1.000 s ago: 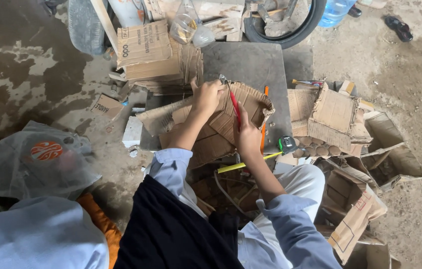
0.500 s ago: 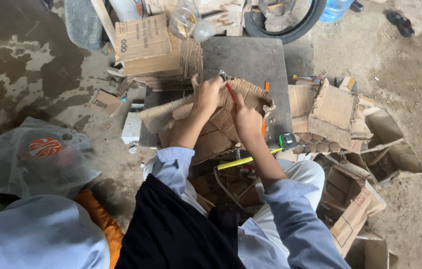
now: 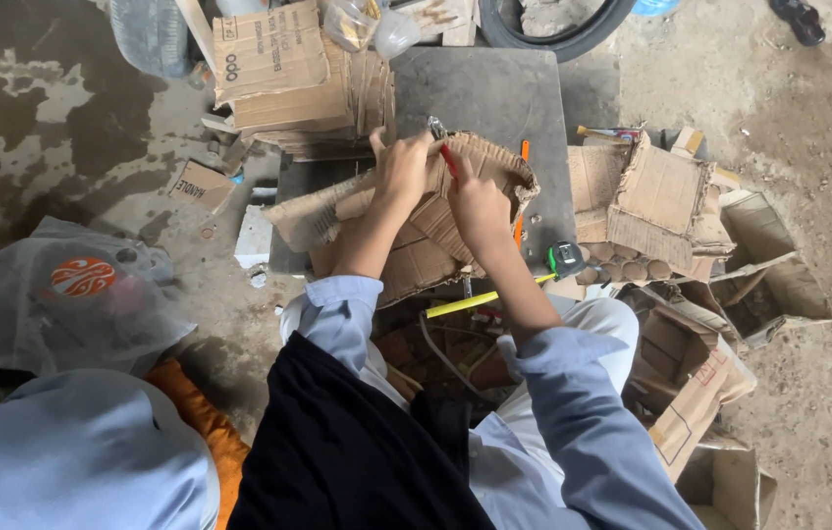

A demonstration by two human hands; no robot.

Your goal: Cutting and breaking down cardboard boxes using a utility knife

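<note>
My right-hand fingers [image 3: 465, 182] are closed around the red handles of a pair of pliers [image 3: 442, 147], whose metal tip pokes up just past the top edge of a piece of corrugated cardboard [image 3: 435, 231]. My left hand [image 3: 401, 172] clamps that same cardboard near its upper edge, fingers curled over it, thumb side toward the pliers, so both hands meet at one spot. The cardboard is bent and ragged, held tilted above a dark grey bench [image 3: 494, 93] in front of my knees. To work this well, I judge that I should keep the left grip close beside the tool so the sheet cannot flex, and squeeze the handles steadily rather than twist. On the bench by my right wrist lie an orange pencil-like stick [image 3: 522, 211] and a small tape measure [image 3: 565, 260]; a yellow strip [image 3: 484, 299] lies across my lap. Torn cardboard boxes [image 3: 661, 201] pile up at my right, a stack of flat cartons [image 3: 283, 69] at the left, and a clear plastic bag [image 3: 62, 294] rests on the concrete floor.
</note>
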